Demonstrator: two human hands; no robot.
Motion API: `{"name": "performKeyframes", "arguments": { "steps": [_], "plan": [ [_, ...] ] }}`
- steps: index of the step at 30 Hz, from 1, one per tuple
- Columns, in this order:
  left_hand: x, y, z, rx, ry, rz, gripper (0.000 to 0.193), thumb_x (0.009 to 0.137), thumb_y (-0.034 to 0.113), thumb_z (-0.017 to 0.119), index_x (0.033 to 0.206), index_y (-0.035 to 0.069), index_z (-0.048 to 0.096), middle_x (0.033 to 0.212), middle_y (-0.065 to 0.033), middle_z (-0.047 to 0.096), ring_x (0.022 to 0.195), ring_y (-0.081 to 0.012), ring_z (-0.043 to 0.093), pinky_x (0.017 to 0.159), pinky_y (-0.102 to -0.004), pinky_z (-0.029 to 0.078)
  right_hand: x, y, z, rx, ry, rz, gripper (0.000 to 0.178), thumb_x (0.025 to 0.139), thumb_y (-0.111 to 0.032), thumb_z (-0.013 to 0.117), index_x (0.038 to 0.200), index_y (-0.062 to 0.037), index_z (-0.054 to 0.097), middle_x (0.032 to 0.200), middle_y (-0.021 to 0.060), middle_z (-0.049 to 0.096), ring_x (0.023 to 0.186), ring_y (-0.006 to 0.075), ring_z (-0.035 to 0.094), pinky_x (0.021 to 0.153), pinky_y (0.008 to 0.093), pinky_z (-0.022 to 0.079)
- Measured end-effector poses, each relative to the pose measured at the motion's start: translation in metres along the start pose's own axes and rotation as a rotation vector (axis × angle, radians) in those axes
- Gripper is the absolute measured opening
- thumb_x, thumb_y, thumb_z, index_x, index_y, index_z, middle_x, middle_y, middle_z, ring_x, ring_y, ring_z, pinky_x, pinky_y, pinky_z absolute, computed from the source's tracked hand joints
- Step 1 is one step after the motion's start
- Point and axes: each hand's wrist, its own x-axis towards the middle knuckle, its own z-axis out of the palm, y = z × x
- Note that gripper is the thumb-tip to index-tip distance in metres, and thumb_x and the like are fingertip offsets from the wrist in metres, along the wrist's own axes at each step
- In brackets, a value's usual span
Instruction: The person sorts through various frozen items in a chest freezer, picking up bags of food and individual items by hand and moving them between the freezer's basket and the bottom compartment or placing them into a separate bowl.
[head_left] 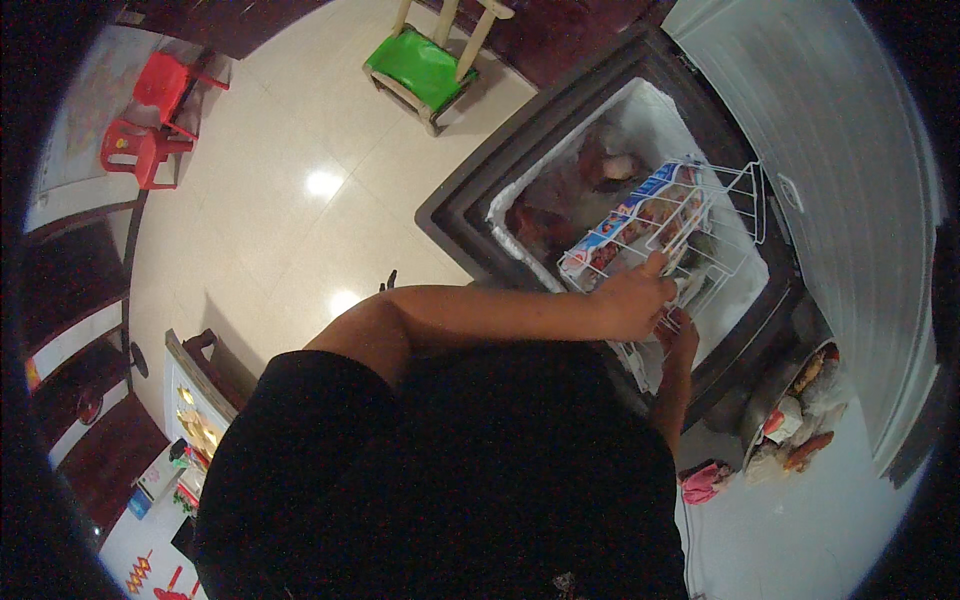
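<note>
A white wire basket (735,265) sits tilted in the mouth of an open chest freezer (482,190). Inside it lie a long blue-and-white package (625,217) and some wrapped food. My left hand (635,300) reaches across my body and is closed at the basket's near side, fingers curled on the wires. Just below it, my right hand (681,338) grips the basket's near end; its fingertips are partly hidden behind the wires and my left hand.
Frost lines the freezer walls, with dark red frozen packages (545,222) at the bottom. The lid (825,200) stands raised on the right. A container of bagged food (800,420) is beside the freezer. A green-seated chair (418,68) and red plastic chairs (165,90) stand beyond.
</note>
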Motion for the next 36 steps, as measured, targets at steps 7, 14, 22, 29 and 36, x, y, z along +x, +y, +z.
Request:
{"name": "performKeyframes", "arguments": {
  "steps": [7, 14, 22, 29, 36],
  "plan": [
    [-0.005, -0.019, -0.001, 0.016, 0.369, 0.08, 0.028, 0.068, 0.007, 0.062, 0.096, 0.007, 0.057, 0.112, -0.0212, 0.041, 0.091, -0.0402, 0.052, 0.077, -0.0451, 0.045, 0.053, 0.047, -0.007, 0.382, -0.167, -0.092, 0.032, 0.087, -0.023, 0.052, 0.096, 0.0074, 0.052, 0.086, 0.0192, 0.062, 0.068, 0.0284, 0.064, 0.057, 0.0327, 0.054],
    [-0.025, -0.067, -0.047, 0.148, 0.427, -0.15, 0.031, 0.072, 0.003, 0.057, 0.103, 0.01, 0.057, 0.116, -0.0173, 0.044, 0.103, -0.0354, 0.05, 0.083, -0.0399, 0.046, 0.018, -0.003, 0.114, 0.094, 0.003, -0.124, 0.026, 0.089, -0.022, 0.05, 0.088, 0.0043, 0.055, 0.079, 0.0132, 0.062, 0.067, 0.0217, 0.064, 0.055, 0.0281, 0.05],
    [-0.039, -0.102, -0.067, 0.571, 0.449, -0.107, 0.029, 0.072, 0.005, 0.054, 0.1, 0.002, 0.056, 0.106, -0.0122, 0.053, 0.099, -0.0308, 0.053, 0.077, -0.0388, 0.047, 0.071, 0.075, 0.148, -0.349, 0.153, -0.409, 0.026, 0.092, -0.024, 0.045, 0.082, -0.001, 0.053, 0.067, 0.0069, 0.057, 0.057, 0.0151, 0.058, 0.05, 0.0285, 0.045],
    [-0.033, -0.123, -0.079, 0.846, 0.412, -0.141, 0.044, 0.069, 0.014, 0.059, 0.111, 0.003, 0.052, 0.121, -0.0143, 0.045, 0.112, -0.032, 0.042, 0.094, -0.042, 0.033, 0.048, 0.037, 0.149, -0.651, 0.058, -0.539, 0.039, 0.091, -0.037, 0.042, 0.082, 0.0002, 0.049, 0.068, 0.0166, 0.057, 0.065, 0.0342, 0.058, 0.059, 0.0419, 0.044],
    [-0.017, -0.121, -0.107, 0.874, 0.562, -0.275, 0.108, 0.058, 0.044, 0.075, 0.137, 0.001, 0.016, 0.139, -0.0258, 0.02, 0.129, -0.0377, 0.023, 0.106, -0.047, 0.017, 0.003, 0.001, 0.134, -0.888, -0.043, -0.573, 0.032, 0.089, -0.032, 0.044, 0.091, -0.0008, 0.051, 0.078, 0.0202, 0.058, 0.073, 0.0382, 0.056, 0.061, 0.0483, 0.043]
  ]
}}
